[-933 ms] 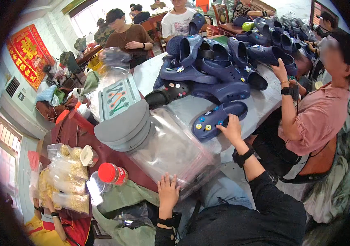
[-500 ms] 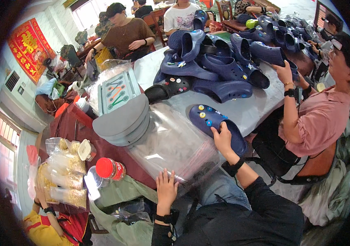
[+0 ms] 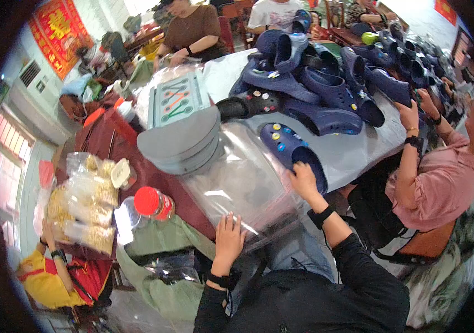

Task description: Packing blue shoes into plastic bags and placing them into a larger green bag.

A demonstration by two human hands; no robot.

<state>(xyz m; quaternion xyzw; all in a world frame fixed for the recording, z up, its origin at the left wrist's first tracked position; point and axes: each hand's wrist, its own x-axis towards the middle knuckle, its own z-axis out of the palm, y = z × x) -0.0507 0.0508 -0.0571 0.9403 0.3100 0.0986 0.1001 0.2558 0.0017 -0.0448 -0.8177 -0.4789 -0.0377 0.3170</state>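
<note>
A navy clog with several yellow and blue charms (image 3: 281, 145) lies near the table's edge, toe pointing away from me. My right hand (image 3: 304, 182) is at its heel end, with bent fingers closed on the near left rim. My left hand (image 3: 230, 240) rests flat, fingers stretched out, on the near edge of a stack of clear plastic bags (image 3: 231, 172). Just left of the bags sits a stack of grey rounded pieces (image 3: 181, 145). Behind it lies a grey-green tray-like panel with coloured lines and dots (image 3: 177, 101).
Farther back is a heap of navy clogs (image 3: 326, 94), beside a black clog (image 3: 248, 104). To the left are a red-lidded jar (image 3: 154, 203) and bags of yellowish contents (image 3: 90, 205). A person in pink (image 3: 442, 183) handles a clog at right; a yellow-and-red sleeve (image 3: 62, 280) is lower left.
The view has shifted, so the table appears higher in the picture. My right hand has slid toward the clog's heel and its fingers are more bent. The left hand stays on the bags.
</note>
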